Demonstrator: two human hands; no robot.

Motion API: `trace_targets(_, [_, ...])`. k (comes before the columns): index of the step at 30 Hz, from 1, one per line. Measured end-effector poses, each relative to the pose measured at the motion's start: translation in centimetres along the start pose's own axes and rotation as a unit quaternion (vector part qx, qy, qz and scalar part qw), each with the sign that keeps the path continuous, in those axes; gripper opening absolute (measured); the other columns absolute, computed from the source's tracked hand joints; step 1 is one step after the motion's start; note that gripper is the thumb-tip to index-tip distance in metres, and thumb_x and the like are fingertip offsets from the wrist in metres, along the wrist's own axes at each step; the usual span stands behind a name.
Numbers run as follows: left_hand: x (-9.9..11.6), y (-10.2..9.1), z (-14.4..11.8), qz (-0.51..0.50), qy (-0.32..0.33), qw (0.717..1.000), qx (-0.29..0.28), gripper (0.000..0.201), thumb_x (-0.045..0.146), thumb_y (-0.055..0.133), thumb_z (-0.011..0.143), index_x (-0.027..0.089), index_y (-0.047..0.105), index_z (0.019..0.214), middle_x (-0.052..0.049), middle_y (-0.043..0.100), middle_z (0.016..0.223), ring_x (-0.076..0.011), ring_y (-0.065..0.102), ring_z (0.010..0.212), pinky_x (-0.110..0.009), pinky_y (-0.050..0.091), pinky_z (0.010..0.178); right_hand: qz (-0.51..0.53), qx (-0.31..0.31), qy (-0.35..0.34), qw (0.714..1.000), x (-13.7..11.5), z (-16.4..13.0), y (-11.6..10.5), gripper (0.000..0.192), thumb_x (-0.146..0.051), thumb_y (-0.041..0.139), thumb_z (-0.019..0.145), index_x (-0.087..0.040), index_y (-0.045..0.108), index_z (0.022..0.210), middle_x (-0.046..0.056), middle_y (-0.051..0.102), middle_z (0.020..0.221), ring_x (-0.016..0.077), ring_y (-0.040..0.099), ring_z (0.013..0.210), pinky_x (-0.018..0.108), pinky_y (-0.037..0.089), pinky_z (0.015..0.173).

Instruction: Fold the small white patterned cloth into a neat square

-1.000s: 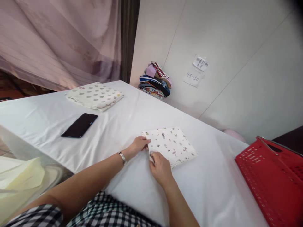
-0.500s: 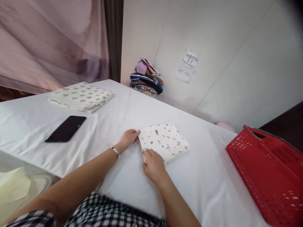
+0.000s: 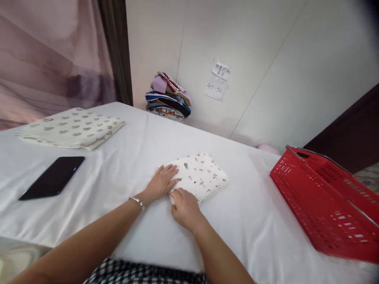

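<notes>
Your left hand [image 3: 161, 182] lies flat, fingers spread, on the near left corner of a folded cloth [image 3: 199, 175] printed with small figures, so its grip is apart and merely pressing. Your right hand [image 3: 184, 205] sits at the near edge of the same cloth, with fingertips curled onto the edge; whether that grip is pinching the fabric or only resting on it you cannot tell from here. The cloth lies in the middle of the worktop [image 3: 260, 228], which is covered by a white sheet with soft creases. To your left on the sheet lies a black phone [image 3: 52, 181], face up, well apart from the cloth. Beyond it, near the far left edge, sits a second folded cloth [image 3: 71, 128] with a grey spotted print. At your right a red plastic basket [image 3: 325, 205] rests on the worktop, tilted toward you. Against the pale panelled wall [image 3: 266, 59] at the far edge stands a stack of colourful folded clothes [image 3: 167, 98], with two paper notes [image 3: 217, 79] stuck on the wall just beside it. A pinkish curtain [image 3: 50, 51] hangs at the far left.
</notes>
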State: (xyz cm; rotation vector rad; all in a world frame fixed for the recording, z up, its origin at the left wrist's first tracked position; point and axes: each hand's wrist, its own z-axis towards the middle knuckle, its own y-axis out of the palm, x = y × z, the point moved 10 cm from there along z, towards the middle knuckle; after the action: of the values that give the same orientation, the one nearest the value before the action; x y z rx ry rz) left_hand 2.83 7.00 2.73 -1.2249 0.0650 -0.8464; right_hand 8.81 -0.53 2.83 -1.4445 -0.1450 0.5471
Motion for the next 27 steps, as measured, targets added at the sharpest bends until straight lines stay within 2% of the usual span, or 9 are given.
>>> trace_targets(3, [-0.7,0.9,-0.1,0.02,0.0,1.0,0.001,0.044,0.041,0.036,0.091,0.021,0.052,0.127,-0.009,0.048,0.138,-0.0241,0.035,0.132,-0.048,0.017,0.111,0.046,0.003,0.005,0.999,0.4,0.1,-0.3,0.02,-0.015,0.05,0.073,-0.021,0.054,0.091,0.002,0.056,0.09,0.0157,0.052,0.078,0.026,0.037,0.064])
trace_targets(7, [-0.9,0.9,-0.1,0.024,0.01,1.0,0.008,0.045,0.042,0.035,0.092,0.021,0.051,0.128,-0.008,0.047,0.138,-0.0239,0.035,0.132,-0.048,0.017,0.111,0.135,0.004,0.029,0.99,1.2,0.1,-1.0,0.012,-0.02,0.055,0.075,-0.023,0.057,0.086,-0.003,0.056,0.081,0.0112,0.051,0.07,0.022,0.037,0.062])
trace_targets(13, [-0.9,0.9,0.0,0.031,0.015,0.999,0.012,0.044,0.042,0.036,0.091,0.022,0.052,0.127,-0.007,0.047,0.138,-0.0243,0.037,0.131,-0.047,0.019,0.111,0.322,-0.012,0.056,0.945,3.0,-0.4,-1.2,0.012,-0.024,0.056,0.078,-0.023,0.064,0.087,-0.003,0.062,0.082,0.0093,0.055,0.068,0.019,0.041,0.063])
trace_targets(15, [-0.9,1.0,0.0,0.031,0.015,0.999,0.013,0.044,0.042,0.037,0.091,0.021,0.053,0.127,-0.007,0.047,0.138,-0.0248,0.037,0.131,-0.047,0.019,0.111,0.349,-0.006,0.077,0.934,5.0,-0.8,-1.7,0.015,-0.023,0.053,0.08,-0.022,0.065,0.088,-0.002,0.065,0.081,0.0104,0.057,0.07,0.019,0.042,0.063])
trace_targets(17, [-1.0,1.1,0.1,0.029,0.014,0.999,0.013,0.045,0.044,0.037,0.091,0.021,0.053,0.126,-0.007,0.047,0.138,-0.0256,0.037,0.131,-0.048,0.019,0.11,0.323,0.02,0.116,0.939,8.1,-1.4,-2.9,0.016,-0.023,0.051,0.081,-0.02,0.065,0.087,-0.001,0.066,0.081,0.0114,0.058,0.071,0.021,0.043,0.064])
trace_targets(19, [-1.2,1.2,0.2,0.025,0.013,1.0,0.013,0.045,0.044,0.037,0.09,0.021,0.054,0.126,-0.007,0.048,0.138,-0.0262,0.037,0.131,-0.048,0.019,0.11,0.217,0.073,0.157,0.961,11.6,-2.2,-5.1,0.016,-0.019,0.049,0.079,-0.019,0.066,0.08,0.0,0.066,0.078,0.0129,0.058,0.072,0.023,0.042,0.067])
trace_targets(21, [-1.3,1.3,0.4,0.021,0.013,1.0,0.014,0.045,0.043,0.037,0.09,0.021,0.054,0.125,-0.008,0.048,0.137,-0.0267,0.037,0.131,-0.049,0.019,0.11,0.103,0.119,0.209,0.965,15.0,-3.3,-7.2,0.018,-0.018,0.048,0.079,-0.018,0.065,0.075,0.003,0.065,0.078,0.0155,0.058,0.077,0.026,0.042,0.071])
trace_targets(24, [-1.2,1.3,0.4,0.014,0.019,1.0,0.015,0.045,0.044,0.037,0.089,0.02,0.055,0.124,-0.008,0.049,0.136,-0.0271,0.038,0.13,-0.05,0.02,0.109,0.065,0.172,0.314,0.931,19.7,-5.6,-8.8,0.019,-0.025,0.048,0.083,-0.019,0.065,0.089,0.004,0.066,0.084,0.0161,0.059,0.079,0.027,0.043,0.073])
trace_targets(27, [-1.3,0.8,0.5,-0.006,0.021,1.0,0.023,0.044,0.045,0.037,0.089,0.021,0.058,0.119,-0.008,0.052,0.134,-0.0257,0.039,0.129,-0.048,0.02,0.11,0.132,0.162,0.437,0.875,23.1,-8.2,-7.3,0.036,-0.038,0.051,0.083,-0.021,0.056,0.114,0.003,0.065,0.082,0.0139,0.06,0.065,0.027,0.047,0.066])
